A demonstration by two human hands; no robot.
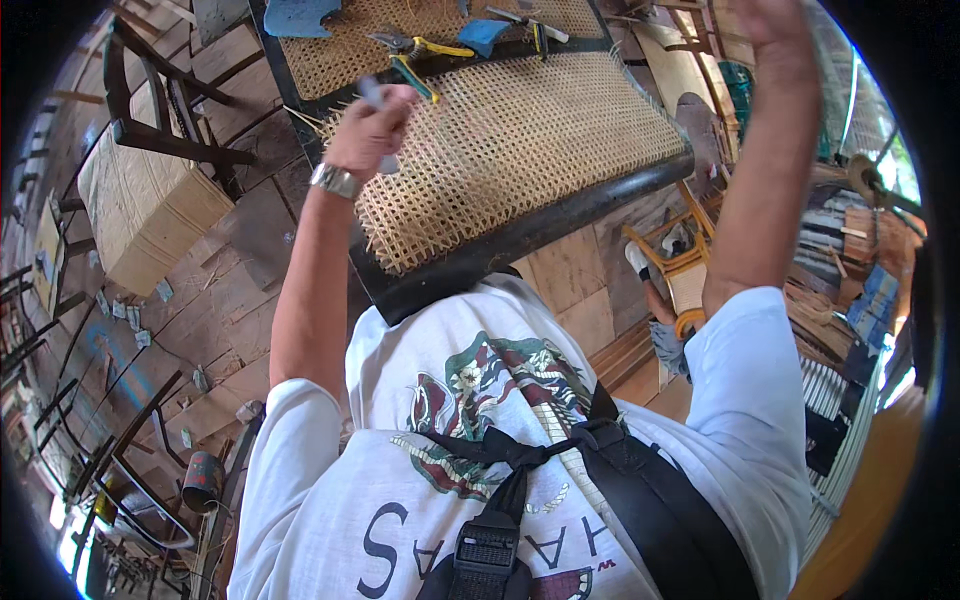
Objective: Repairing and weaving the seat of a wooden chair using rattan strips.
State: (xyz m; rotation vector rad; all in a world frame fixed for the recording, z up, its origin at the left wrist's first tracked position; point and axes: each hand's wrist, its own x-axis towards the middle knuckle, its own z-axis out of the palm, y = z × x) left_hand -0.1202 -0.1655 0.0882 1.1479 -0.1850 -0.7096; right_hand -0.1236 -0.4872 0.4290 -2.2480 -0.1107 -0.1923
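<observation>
Before me lies a woven cane panel (520,130) on a black wooden frame (540,220), its near end close to my shirt. Over the panel's left edge, my left hand (375,132) is closed around a short pale grey rod-like tool (388,163); blur hides its exact kind. My right hand (775,25) is raised at the top right, beyond the panel's right side, smeared and cut by the picture's edge. Pruning shears with yellow handles (440,47) and a green-and-yellow handled tool (412,76) rest on the cane past my left hand.
Blue scraps (482,37) and a pale-handled tool (530,22) lie at the panel's far end. A dark chair frame (170,145) and a cardboard box (150,200) stand left. To the right are a small wooden chair (685,265), part of another person, and stacked wood strips.
</observation>
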